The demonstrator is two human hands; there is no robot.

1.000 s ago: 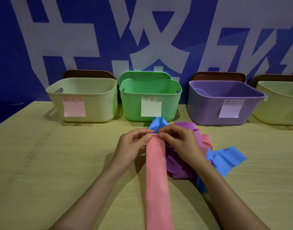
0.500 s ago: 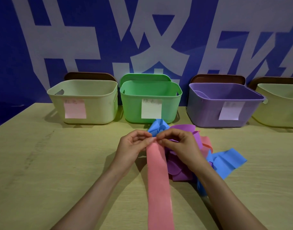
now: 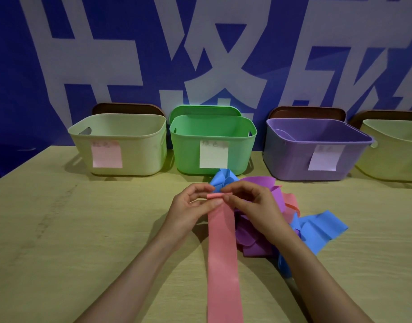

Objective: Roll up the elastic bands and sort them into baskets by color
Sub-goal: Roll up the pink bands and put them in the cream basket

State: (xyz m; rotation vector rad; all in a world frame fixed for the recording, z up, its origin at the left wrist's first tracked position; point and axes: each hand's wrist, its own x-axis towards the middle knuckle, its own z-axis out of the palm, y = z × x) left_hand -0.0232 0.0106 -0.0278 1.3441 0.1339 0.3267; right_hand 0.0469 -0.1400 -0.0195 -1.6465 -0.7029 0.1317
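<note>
A long pink elastic band [image 3: 222, 252] lies flat on the table and runs toward me past the bottom edge. Its far end is curled into a small roll. My left hand [image 3: 191, 206] and my right hand [image 3: 251, 206] pinch that roll from either side with fingertips. Just right of the band lies a loose pile of purple bands [image 3: 256, 238], blue bands [image 3: 317, 231] and another pink band [image 3: 291, 203]. Along the back stand a cream basket with a pink label [image 3: 139, 145], a green basket [image 3: 191, 145], a purple basket [image 3: 291, 159] and a yellow-green basket [image 3: 396, 159].
A blue wall banner with large white characters rises behind the baskets. Brown lids [image 3: 128, 110] lean behind the cream, purple and yellow-green baskets. The wooden table [image 3: 60, 241] stretches left of my arms; its left edge slants away at the far left.
The far end of the pink band was flat between my fingers; it is now turned over into a small roll. Both hands have stayed at the same spot.
</note>
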